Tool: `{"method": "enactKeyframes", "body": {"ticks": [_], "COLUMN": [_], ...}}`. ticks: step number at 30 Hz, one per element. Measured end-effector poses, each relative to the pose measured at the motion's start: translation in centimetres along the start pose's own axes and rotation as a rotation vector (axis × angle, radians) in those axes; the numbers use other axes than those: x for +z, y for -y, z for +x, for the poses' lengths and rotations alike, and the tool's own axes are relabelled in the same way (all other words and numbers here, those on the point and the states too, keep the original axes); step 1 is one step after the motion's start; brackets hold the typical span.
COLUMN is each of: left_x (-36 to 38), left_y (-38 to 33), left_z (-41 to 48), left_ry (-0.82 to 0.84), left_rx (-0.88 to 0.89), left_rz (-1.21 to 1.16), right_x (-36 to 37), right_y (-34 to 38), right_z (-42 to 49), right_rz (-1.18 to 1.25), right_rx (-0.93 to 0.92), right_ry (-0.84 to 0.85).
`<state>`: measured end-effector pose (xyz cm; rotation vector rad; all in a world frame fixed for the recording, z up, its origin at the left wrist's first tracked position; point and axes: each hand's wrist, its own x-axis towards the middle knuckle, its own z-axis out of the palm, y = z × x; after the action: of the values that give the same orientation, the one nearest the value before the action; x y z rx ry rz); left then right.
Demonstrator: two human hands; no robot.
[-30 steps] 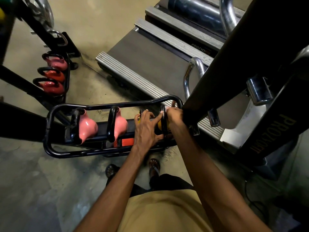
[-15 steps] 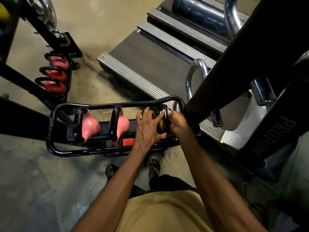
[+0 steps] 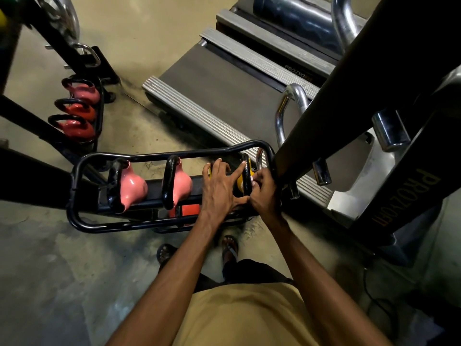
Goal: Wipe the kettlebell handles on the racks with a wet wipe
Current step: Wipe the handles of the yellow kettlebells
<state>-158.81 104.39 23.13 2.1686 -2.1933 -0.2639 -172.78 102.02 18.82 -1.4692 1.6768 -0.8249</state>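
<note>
A black tube rack (image 3: 74, 186) in front of me holds two pink kettlebells (image 3: 132, 188) with black handles and, at its right end, a yellow kettlebell (image 3: 241, 182). My left hand (image 3: 219, 188) lies spread over the yellow kettlebell, index finger and thumb touching its black handle (image 3: 247, 176). My right hand (image 3: 265, 193) is curled at the right side of that handle, pinching a small white wet wipe (image 3: 255, 183) against it. Most of the wipe is hidden by the fingers.
A second rack (image 3: 98, 113) at the far left holds three pink and red kettlebells. A treadmill deck (image 3: 224, 96) lies beyond the rack. A black machine post (image 3: 349, 96) and chrome handles (image 3: 284, 113) crowd the right. My sandalled feet (image 3: 229, 248) stand on the concrete floor.
My right hand has slid down the yellow kettlebell's handle, from its top toward its lower right side. My left hand has stayed on the kettlebell.
</note>
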Motion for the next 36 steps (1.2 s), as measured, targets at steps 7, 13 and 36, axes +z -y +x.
{"method": "enactKeyframes", "body": {"ticks": [7,13,36], "left_x": [0.3,0.9,1.1], "left_y": [-0.1,-0.7,-2.0], "left_z": [0.1,0.4,0.2], "left_ry": [0.035,-0.037,-0.153], "left_rx": [-0.027,-0.009,-0.154], "left_rz": [-0.112,-0.204,-0.284], "right_x": [-1.8,-2.3,-0.9], "right_y": [1.3,3.0,4.6], "right_z": [-3.6,-2.3,0.7], "right_rz": [-0.041,-0.170,-0.428], "right_rx": [-0.146,-0.375,-0.433], "right_ry": [-0.114,-0.115,-0.032]}}
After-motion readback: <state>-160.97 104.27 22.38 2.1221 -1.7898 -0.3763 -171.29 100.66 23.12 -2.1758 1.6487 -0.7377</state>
